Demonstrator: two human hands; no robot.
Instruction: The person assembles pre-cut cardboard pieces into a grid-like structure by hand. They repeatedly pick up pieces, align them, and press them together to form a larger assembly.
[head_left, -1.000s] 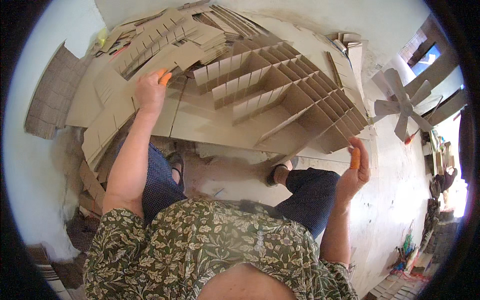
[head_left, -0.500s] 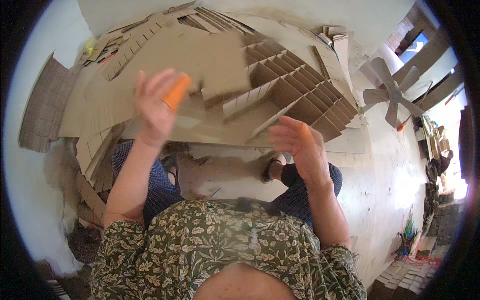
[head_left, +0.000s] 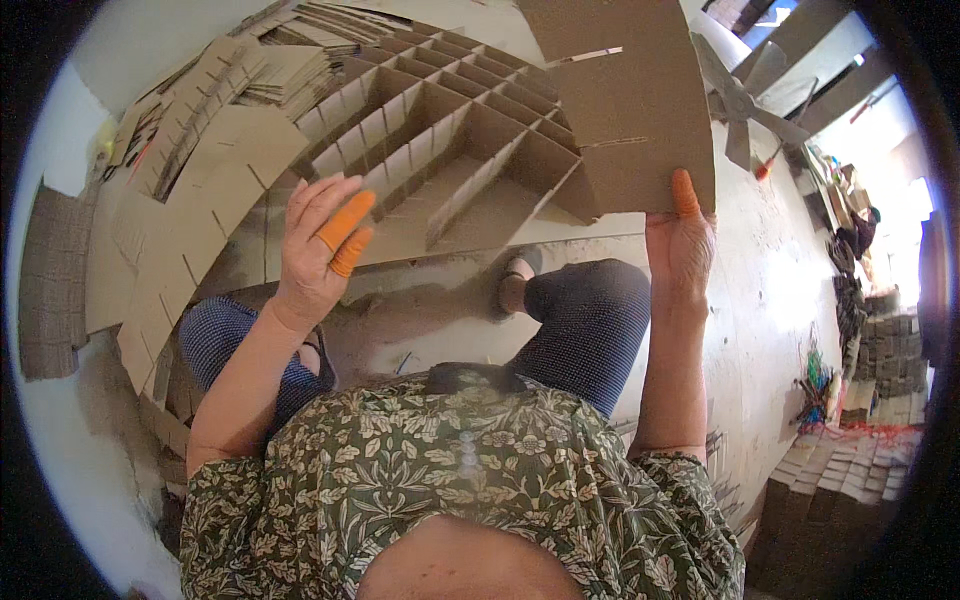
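Note:
My right hand grips the lower edge of a flat brown cardboard sheet with slits cut into it, held up at the right; an orange finger cot covers the thumb. Fingers apart and holding nothing, my left hand hovers before the table's near edge, with orange cots on two digits. Between and beyond the hands lies a grid of interlocked cardboard dividers, its near side only partly crossed by strips. The raised sheet hides the grid's right end.
Slotted cardboard strips lie at the left of the table, and more stacked strips lie at the far left. A fan stands at the far right. Bundled cardboard stacks sit on the floor at right.
My right hand has taken hold of a cardboard sheet and raised it at the right. The large sheet covering the grid's left part is gone from there. My left hand has moved slightly lower.

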